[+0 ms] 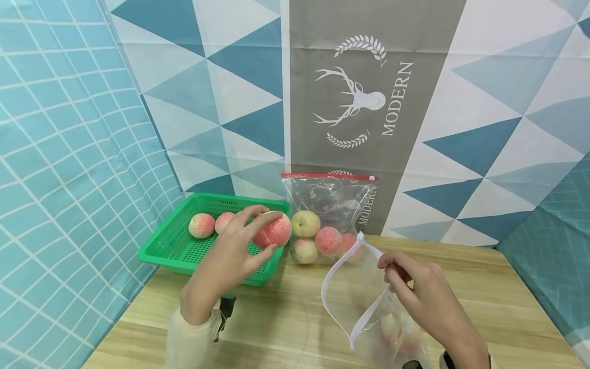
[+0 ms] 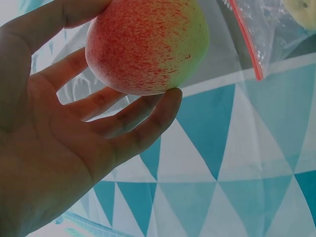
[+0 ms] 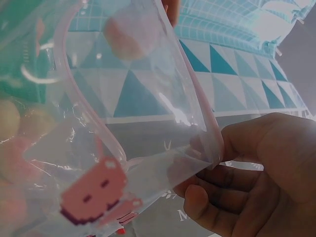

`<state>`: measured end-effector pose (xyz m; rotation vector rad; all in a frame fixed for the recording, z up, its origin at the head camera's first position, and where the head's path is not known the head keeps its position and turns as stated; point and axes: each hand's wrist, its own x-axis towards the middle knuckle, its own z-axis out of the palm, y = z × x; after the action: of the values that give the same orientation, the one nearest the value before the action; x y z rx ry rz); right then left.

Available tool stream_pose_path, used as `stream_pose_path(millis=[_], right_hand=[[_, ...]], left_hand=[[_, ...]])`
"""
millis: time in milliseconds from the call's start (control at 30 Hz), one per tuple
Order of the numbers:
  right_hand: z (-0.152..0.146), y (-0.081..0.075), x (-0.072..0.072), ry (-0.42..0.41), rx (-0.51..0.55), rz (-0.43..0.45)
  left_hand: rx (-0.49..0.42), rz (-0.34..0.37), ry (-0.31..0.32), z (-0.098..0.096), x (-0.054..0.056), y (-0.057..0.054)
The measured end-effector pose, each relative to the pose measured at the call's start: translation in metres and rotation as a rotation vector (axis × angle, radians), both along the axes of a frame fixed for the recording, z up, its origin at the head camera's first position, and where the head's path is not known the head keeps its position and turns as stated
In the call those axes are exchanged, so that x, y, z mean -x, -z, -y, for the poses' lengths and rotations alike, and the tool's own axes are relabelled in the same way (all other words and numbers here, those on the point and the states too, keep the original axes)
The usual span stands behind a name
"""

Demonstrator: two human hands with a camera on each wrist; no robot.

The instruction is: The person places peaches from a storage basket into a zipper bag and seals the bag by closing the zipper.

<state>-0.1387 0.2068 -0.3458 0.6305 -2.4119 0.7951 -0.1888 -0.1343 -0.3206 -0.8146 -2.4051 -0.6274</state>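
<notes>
My left hand (image 1: pixel 232 251) grips a red and yellow peach (image 1: pixel 276 230) above the right end of the green basket (image 1: pixel 149 254). In the left wrist view the fingers curl under that peach (image 2: pixel 148 47). My right hand (image 1: pixel 421 287) pinches the rim of a clear zip bag (image 1: pixel 338 307), whose mouth gapes toward the left. Inside this bag, low down, peaches (image 1: pixel 407 341) show through the plastic. The right wrist view shows the thumb and fingers of the right hand (image 3: pixel 247 173) on the bag's pink-white edge (image 3: pixel 212 133).
Two peaches (image 1: pixel 201 225) lie in the basket. Behind, a red-topped slider bag (image 1: pixel 329 192) holding several peaches (image 1: pixel 328 241) leans against the patterned backdrop (image 1: pixel 249 102). Everything stands on a wood-grain table (image 1: pixel 286 318). A blue tiled sheet (image 1: pixel 60 154) hangs at the left.
</notes>
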Motion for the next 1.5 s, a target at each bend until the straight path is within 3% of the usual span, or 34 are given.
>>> stream_pose_path(millis=[800, 1500], right_hand=[[0.0, 0.0, -0.002, -0.015, 0.001, 0.011], [0.002, -0.001, -0.001, -0.031, -0.005, -0.006]], left_hand=[[0.023, -0.075, 0.14, -0.031, -0.023, -0.001], [0.117, -0.131, 0.34, -0.07, -0.027, 0.014]])
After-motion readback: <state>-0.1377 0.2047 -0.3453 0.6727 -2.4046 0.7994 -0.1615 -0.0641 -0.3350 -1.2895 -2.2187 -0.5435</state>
